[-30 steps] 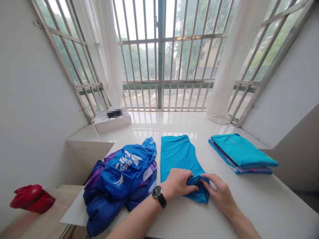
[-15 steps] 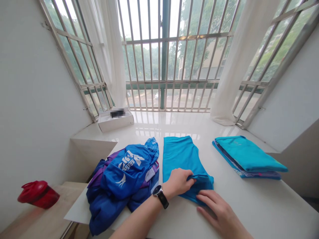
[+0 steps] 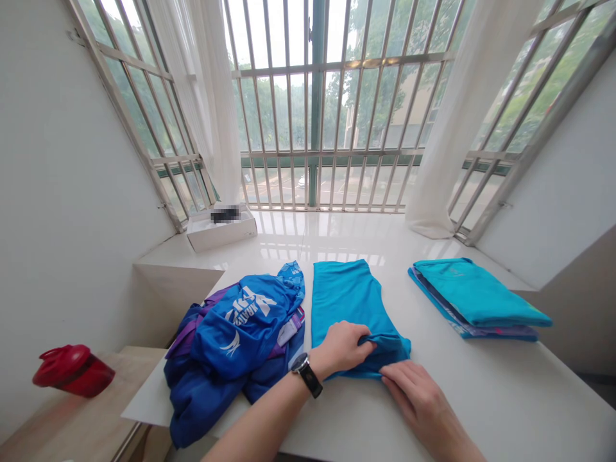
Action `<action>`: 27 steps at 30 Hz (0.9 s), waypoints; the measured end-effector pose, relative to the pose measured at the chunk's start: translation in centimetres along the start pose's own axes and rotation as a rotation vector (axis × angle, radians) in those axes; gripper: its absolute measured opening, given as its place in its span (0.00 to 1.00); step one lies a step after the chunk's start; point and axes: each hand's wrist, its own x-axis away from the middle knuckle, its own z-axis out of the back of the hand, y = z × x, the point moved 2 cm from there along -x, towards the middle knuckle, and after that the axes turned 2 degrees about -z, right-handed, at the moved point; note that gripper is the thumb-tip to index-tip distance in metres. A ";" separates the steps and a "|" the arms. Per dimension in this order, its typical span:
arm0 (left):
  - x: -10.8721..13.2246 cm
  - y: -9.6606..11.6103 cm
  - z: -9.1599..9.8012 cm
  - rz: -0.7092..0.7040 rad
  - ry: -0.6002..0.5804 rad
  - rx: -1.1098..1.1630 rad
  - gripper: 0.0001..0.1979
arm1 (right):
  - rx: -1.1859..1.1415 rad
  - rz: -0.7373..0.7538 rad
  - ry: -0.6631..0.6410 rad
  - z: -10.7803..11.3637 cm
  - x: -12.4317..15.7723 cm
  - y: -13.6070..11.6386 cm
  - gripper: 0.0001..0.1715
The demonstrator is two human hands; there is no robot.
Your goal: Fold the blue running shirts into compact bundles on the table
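A turquoise shirt [image 3: 344,289] lies folded lengthwise on the white tabletop, its near end bunched and lifted. My left hand [image 3: 342,346], with a black watch [image 3: 307,374] on the wrist, pinches the upper layer of that near end. At the lower right corner, my right hand [image 3: 418,391] has its fingers and thumb closed on the shirt's edge. Beside it on the left is a loose heap of clothes with a blue printed shirt [image 3: 226,353] on top. A stack of folded shirts [image 3: 481,295], turquoise uppermost, rests at the right.
Further back, a white box [image 3: 221,232] holding a blurred dark object stands near the window bars. A red lidded cup [image 3: 72,371] is on a lower wooden surface [image 3: 115,398] at the left. White curtains [image 3: 443,160] hang at both sides.
My right hand's fingers have drawn together from a looser spread onto the shirt's edge. The left hand keeps its pinch. The view has tilted slightly.
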 end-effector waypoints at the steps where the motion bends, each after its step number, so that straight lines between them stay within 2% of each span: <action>1: 0.0 0.0 0.0 -0.005 -0.001 0.008 0.11 | -0.018 -0.032 0.002 -0.1 -0.1 0.1 0.09; 5: -0.1 -0.2 0.3 -0.029 -0.007 0.047 0.11 | -0.087 -0.200 0.033 -0.5 -0.3 0.4 0.13; 10: -0.5 -0.6 0.7 -0.046 0.001 0.146 0.13 | -0.138 -0.441 -0.032 -0.2 -0.1 0.6 0.14; 18: 0.0 -0.2 0.6 -0.107 -0.002 0.201 0.09 | -0.069 -0.674 -0.077 -0.3 0.0 1.0 0.17; 22: 0.8 0.9 1.0 -0.185 -0.069 0.081 0.13 | 0.007 -0.757 -0.056 -0.2 0.1 1.3 0.16; 25: 1.6 1.8 1.2 -0.226 -0.115 -0.065 0.11 | 0.012 -0.782 0.024 0.0 0.4 1.7 0.14; 27: 1.9 2.2 1.2 -0.247 -0.152 -0.133 0.10 | 0.005 -0.736 0.102 0.3 0.8 1.8 0.19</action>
